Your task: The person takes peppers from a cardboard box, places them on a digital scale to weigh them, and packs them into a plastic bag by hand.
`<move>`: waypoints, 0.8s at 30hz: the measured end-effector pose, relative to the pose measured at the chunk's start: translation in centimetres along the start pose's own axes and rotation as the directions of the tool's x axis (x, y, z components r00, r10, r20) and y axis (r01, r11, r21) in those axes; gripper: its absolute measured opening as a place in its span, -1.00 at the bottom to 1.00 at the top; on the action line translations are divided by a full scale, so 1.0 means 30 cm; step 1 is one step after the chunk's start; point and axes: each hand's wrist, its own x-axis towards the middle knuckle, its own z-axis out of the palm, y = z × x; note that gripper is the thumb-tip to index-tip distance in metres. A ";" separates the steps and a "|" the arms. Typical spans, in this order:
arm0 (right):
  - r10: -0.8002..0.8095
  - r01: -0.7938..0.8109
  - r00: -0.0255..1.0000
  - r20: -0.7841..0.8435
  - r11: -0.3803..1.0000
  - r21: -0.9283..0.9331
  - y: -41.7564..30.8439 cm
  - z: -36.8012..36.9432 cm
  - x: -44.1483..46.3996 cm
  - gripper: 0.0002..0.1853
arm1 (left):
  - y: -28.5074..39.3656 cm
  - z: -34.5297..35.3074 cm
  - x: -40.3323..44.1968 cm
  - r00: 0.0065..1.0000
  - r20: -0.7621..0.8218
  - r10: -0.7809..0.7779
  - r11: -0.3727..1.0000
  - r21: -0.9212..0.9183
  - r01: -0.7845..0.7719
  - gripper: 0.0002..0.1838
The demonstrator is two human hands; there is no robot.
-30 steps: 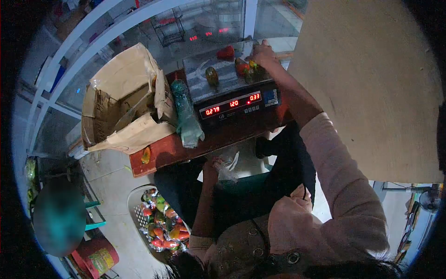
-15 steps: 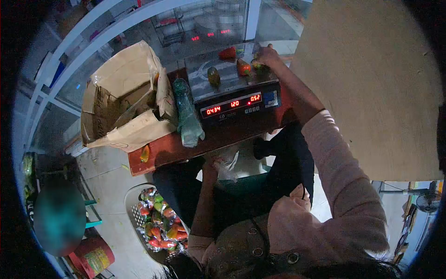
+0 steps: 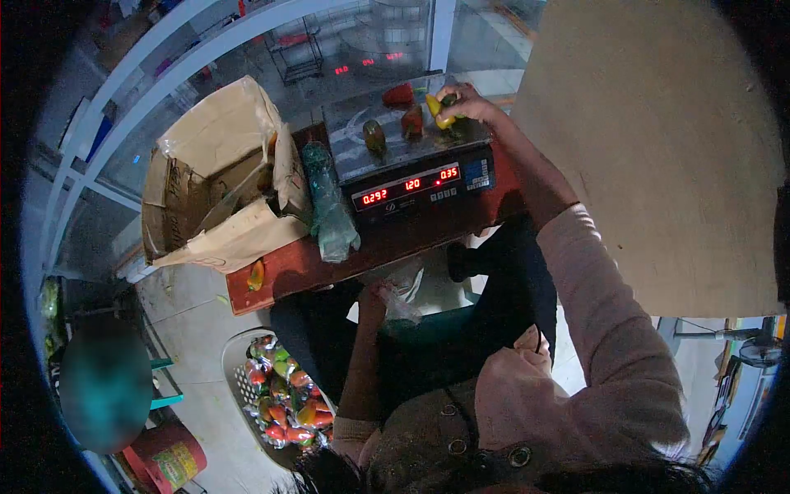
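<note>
My right hand (image 3: 467, 105) is closed around a yellow bell pepper (image 3: 445, 122), at the right side of a digital scale's platform (image 3: 354, 158). A red pepper (image 3: 398, 95), an orange-red pepper (image 3: 412, 123) and a dark greenish pepper (image 3: 374, 136) lie on that platform. The scale's red display (image 3: 410, 186) reads 0.292, 1.20 and 0.35. Low between the knees, my left hand (image 3: 377, 296) grips a crumpled clear plastic bag (image 3: 401, 305); its fingers are partly hidden.
An open cardboard box (image 3: 234, 239) and a roll of green plastic bags (image 3: 332, 216) stand left of the scale on a reddish table (image 3: 288, 267). A single orange pepper (image 3: 257, 275) lies near the table's corner. Wrapped peppers fill a basket (image 3: 240, 380) on the floor.
My right hand has drawn the yellow pepper up and slightly left. The orange-red pepper beside it has turned and shifted. The first scale figure fell from 0.434 to 0.292; my left hand stayed put.
</note>
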 end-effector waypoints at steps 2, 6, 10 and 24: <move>0.131 -0.129 0.991 0.003 0.968 0.217 -0.074 -0.013 -0.034 -0.53 | 0.032 0.009 -0.007 0.994 -0.013 0.107 0.994 0.037 -0.107 -0.78; 0.369 -0.297 0.929 0.035 0.685 0.665 -0.197 -0.049 -0.117 -0.48 | -0.030 0.003 0.011 0.999 -0.040 -0.002 0.997 0.082 0.005 -0.75; 0.299 -0.254 0.944 0.135 0.403 0.879 -0.008 -0.037 -0.063 -0.55 | -0.048 0.002 0.003 0.994 0.002 0.105 0.994 -0.022 -0.105 -0.69; 0.366 -0.031 0.930 -0.030 0.161 0.986 -0.082 -0.050 -0.124 -0.63 | -0.032 0.008 0.001 1.000 -0.013 0.019 0.986 -0.168 -0.021 -0.70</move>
